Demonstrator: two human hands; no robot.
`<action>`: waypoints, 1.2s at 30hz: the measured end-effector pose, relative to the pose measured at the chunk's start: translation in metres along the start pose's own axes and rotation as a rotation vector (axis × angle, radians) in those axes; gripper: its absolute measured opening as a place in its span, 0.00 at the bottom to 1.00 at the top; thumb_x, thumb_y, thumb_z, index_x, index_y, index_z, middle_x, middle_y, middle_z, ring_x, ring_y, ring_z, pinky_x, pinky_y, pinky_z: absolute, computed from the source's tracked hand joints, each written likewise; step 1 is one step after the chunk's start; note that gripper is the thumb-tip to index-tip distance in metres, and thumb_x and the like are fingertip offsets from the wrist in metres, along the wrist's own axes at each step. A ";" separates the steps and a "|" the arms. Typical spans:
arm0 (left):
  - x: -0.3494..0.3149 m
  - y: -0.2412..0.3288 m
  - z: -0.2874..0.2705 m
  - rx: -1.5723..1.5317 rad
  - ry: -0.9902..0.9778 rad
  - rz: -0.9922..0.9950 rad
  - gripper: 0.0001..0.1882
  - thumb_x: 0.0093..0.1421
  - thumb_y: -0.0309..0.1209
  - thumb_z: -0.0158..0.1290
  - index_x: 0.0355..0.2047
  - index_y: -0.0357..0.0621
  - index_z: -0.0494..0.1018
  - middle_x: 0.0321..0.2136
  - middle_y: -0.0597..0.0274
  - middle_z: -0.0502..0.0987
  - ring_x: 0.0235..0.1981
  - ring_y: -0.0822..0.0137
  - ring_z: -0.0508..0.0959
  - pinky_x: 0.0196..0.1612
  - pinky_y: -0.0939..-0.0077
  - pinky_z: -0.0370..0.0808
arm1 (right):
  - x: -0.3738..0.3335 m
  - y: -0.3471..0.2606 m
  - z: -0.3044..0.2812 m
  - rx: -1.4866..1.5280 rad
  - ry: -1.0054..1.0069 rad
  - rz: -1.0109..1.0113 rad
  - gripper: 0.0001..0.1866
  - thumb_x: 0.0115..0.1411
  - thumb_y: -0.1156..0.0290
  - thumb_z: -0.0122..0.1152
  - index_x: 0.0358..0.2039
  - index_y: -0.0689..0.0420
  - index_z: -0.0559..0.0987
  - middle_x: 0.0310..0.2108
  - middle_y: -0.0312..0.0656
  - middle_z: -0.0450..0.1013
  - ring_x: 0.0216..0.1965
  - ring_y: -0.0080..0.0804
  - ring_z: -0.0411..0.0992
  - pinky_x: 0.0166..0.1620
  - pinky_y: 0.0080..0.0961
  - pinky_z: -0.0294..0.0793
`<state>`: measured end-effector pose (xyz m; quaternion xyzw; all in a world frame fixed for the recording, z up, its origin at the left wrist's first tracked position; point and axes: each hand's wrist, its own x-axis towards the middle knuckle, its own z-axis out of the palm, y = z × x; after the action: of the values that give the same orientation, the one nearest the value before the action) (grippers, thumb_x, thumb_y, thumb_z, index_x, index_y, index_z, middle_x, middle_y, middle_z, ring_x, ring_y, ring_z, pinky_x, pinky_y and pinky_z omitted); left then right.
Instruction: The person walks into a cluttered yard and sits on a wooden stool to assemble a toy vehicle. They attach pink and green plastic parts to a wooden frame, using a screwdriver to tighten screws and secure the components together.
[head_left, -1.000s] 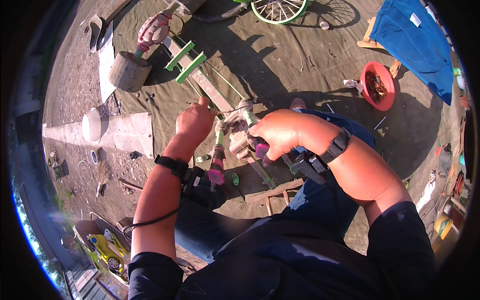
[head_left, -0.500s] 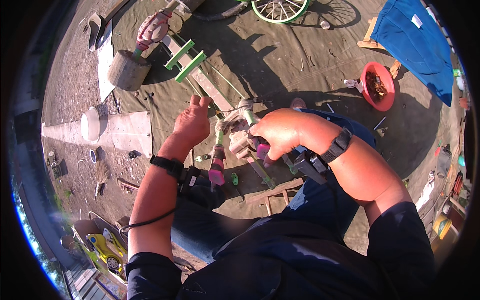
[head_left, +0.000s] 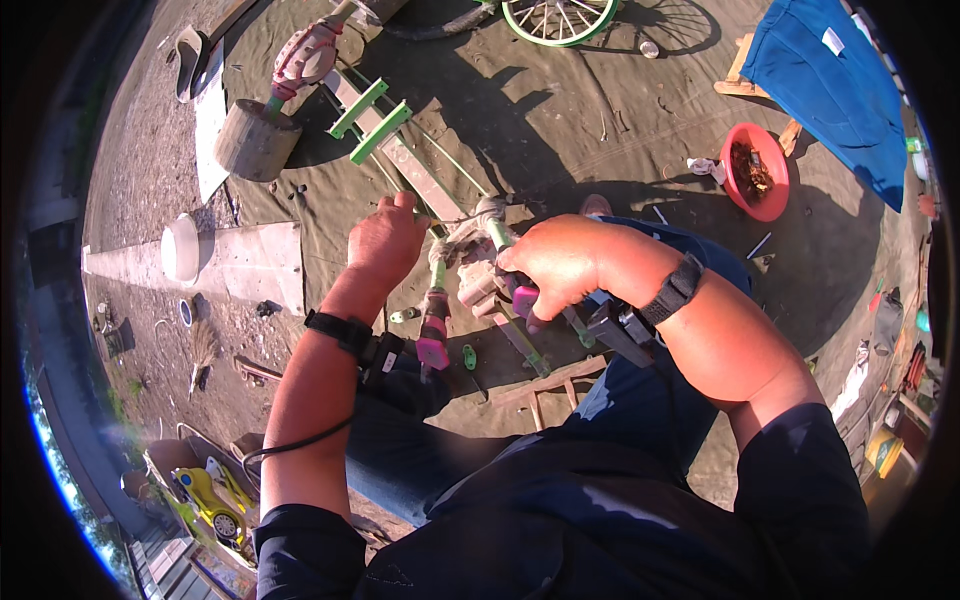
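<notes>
A long frame with a pale flat beam [head_left: 420, 175] lies in front of me, with two bright green crosspieces [head_left: 382, 132] across it. Brown wrapping [head_left: 465, 236] binds the joint near its close end, where two green bars with pink ends branch off. My right hand [head_left: 555, 265] is closed around the right bar, whose pink end [head_left: 523, 300] shows below the fingers. The left bar's pink end [head_left: 432, 352] hangs free. My left hand [head_left: 385, 240] is closed in a fist beside the wrapped joint; a thin strand seems to run toward it, but its grip is hidden.
A wooden stump [head_left: 255, 142] stands far left under the frame's far end. On the right is a red bowl [head_left: 780, 185] of brown scraps, near a blue cloth [head_left: 825, 90] draped over wood. A green-rimmed wheel [head_left: 560, 40] sits at the far side. A white tub [head_left: 181, 250] is at left.
My left hand has shifted slightly to the right and turned a little at the wrist, still closed. My right hand has stayed in place on the bar.
</notes>
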<state>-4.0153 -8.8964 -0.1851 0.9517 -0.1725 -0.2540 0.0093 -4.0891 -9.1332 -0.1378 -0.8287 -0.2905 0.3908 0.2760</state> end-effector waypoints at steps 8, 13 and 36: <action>-0.004 -0.004 0.005 0.023 0.062 0.141 0.18 0.60 0.38 0.52 0.47 0.43 0.65 0.43 0.47 0.72 0.41 0.46 0.78 0.42 0.52 0.76 | -0.004 -0.003 -0.004 0.015 -0.005 0.008 0.28 0.39 0.56 0.73 0.37 0.62 0.78 0.29 0.52 0.77 0.35 0.53 0.76 0.37 0.44 0.74; -0.003 0.006 -0.003 0.005 -0.004 0.030 0.18 0.60 0.36 0.51 0.47 0.43 0.65 0.44 0.47 0.70 0.43 0.47 0.78 0.42 0.52 0.76 | -0.003 0.000 0.000 0.008 0.018 -0.007 0.29 0.39 0.55 0.74 0.37 0.63 0.78 0.29 0.53 0.77 0.35 0.53 0.76 0.38 0.44 0.74; -0.009 -0.003 0.004 -0.040 0.194 0.246 0.17 0.60 0.36 0.52 0.47 0.44 0.66 0.43 0.47 0.74 0.40 0.47 0.79 0.41 0.54 0.76 | -0.002 0.000 -0.003 0.042 -0.015 -0.009 0.29 0.38 0.56 0.75 0.36 0.62 0.78 0.28 0.52 0.77 0.35 0.53 0.76 0.37 0.44 0.74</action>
<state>-4.0235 -8.8899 -0.1844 0.9431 -0.2808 -0.1611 0.0758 -4.0880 -9.1354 -0.1347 -0.8185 -0.2877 0.4019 0.2929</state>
